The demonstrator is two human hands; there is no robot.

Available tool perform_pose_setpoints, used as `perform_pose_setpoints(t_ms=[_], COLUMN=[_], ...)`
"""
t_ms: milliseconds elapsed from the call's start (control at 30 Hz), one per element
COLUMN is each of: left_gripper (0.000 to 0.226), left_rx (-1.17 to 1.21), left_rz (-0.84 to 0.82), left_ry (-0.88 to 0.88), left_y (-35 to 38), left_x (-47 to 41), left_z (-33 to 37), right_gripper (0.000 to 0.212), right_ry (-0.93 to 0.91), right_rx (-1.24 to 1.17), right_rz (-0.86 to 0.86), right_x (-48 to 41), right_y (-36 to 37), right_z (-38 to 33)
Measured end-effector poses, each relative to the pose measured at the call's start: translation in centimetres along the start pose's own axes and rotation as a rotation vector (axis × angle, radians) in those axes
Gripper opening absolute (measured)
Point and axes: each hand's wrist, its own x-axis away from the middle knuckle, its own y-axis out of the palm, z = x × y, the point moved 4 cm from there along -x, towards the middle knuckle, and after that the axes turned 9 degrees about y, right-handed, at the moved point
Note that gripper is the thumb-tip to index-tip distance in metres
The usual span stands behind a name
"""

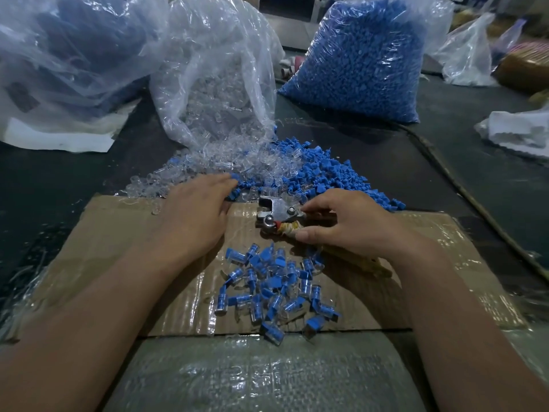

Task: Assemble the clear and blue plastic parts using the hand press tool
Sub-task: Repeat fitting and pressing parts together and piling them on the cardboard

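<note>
- Evidently the step in hand is a fresh cycle: the hand press tool (pixel 279 214) lies on the cardboard sheet (pixel 118 248), its metal head pointing at the loose stock, and nothing can be seen loaded in its mouth.
- The right hand (pixel 353 224) grips the tool by its wrapped handles, fingers (pixel 315 207) curled over the top and thumb pressing from the near side.
- The left hand (pixel 196 215) reaches palm-down to the edge of the stock. Its fingers lie nearly straight and together, tips touching the clear parts (pixel 208 171) and the blue parts (pixel 326 173); no piece is visibly gripped.
- The next move probably calls for pinching out one clear and one blue piece, mating them and seating the pair in the tool's head before the right hand squeezes.
- Just nearer the person, a heap of assembled pieces (pixel 273 289) sits on the cardboard, so the batch looks well begun.
- Beyond, on the dark worktop (pixel 386 138), an open bag of clear parts (pixel 217 78) and a full bag of blue parts (pixel 362 55) suggest plenty remains.
</note>
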Motion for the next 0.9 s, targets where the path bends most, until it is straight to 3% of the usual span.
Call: perform_pose_setpoints(t_ms=[67, 200, 300, 433, 633, 900], left_gripper=[0.038, 0.035, 0.035, 0.032, 0.033, 0.030], left_rx=[-0.005, -0.030, -0.025, 0.014, -0.001, 0.033], left_rz=[0.014, 0.002, 0.021, 0.016, 0.012, -0.006], left_ry=[0.003, -0.013, 0.005, 0.048, 0.052, 0.077], left_y=[-0.2, -0.2, 0.0, 0.0, -0.1, -0.1], left_x=[-0.1, -0.1, 0.0, 0.0, -0.2, 0.0], left_z=[0.0, -0.1, -0.1, 0.1, 0.1, 0.4], right_gripper=[0.054, 0.024, 0.019, 0.015, 0.015, 0.020], right_ry=[0.008, 0.058, 0.150, 0.245, 0.283, 0.165], right_rx=[-0.033, -0.081, -0.113, -0.139, -0.154, -0.056], right_rz=[0.024, 0.187, 0.362, 0.460, 0.486, 0.349], right_x=[0.0, -0.3, -0.6, -0.9, -1.2, -2.4], right_y=[-0.1, -0.9, -1.8, -1.9, -1.6, -0.1], right_z=[0.0, 0.9, 2.3, 3.6, 4.2, 2.7])
